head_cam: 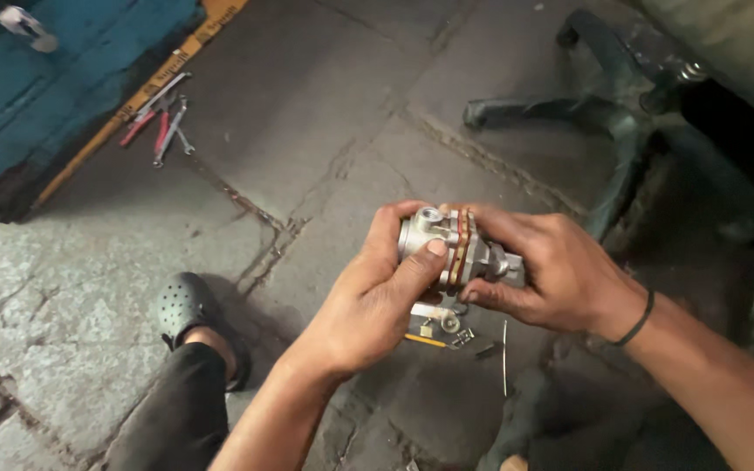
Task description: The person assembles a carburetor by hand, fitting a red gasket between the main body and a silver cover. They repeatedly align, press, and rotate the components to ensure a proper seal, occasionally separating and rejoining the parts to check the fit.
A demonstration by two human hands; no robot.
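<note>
Fingers of both hands wrap a small silver metal pump body point(457, 249), held in the air above the stone floor point(325, 113). The left hand point(373, 296) grasps its near end, thumb pressed flat along the casting just beside a reddish-brown gasket band that runs around the middle, with the other fingers curled behind. The right hand point(560, 270) clasps the far end from the other side, fingers over the top and under the stubby silver neck that pokes out toward the palm; a thin dark band sits on that wrist. A round threaded port shows on top of the body, between the two thumbs. Directly below, on the floor, lie a few small loose parts point(445, 327): a pale strip, a washer-like ring, a yellow sliver and a thin wire. At lower left a black perforated clog point(181, 305) and a dark trouser leg rest on the slabs. Farther off, at upper left, red-handled tools and wrenches point(161, 118) lie beside a yellow strip edging a blue surface point(63, 78). A dark chair base point(604, 122) stands at upper right.
</note>
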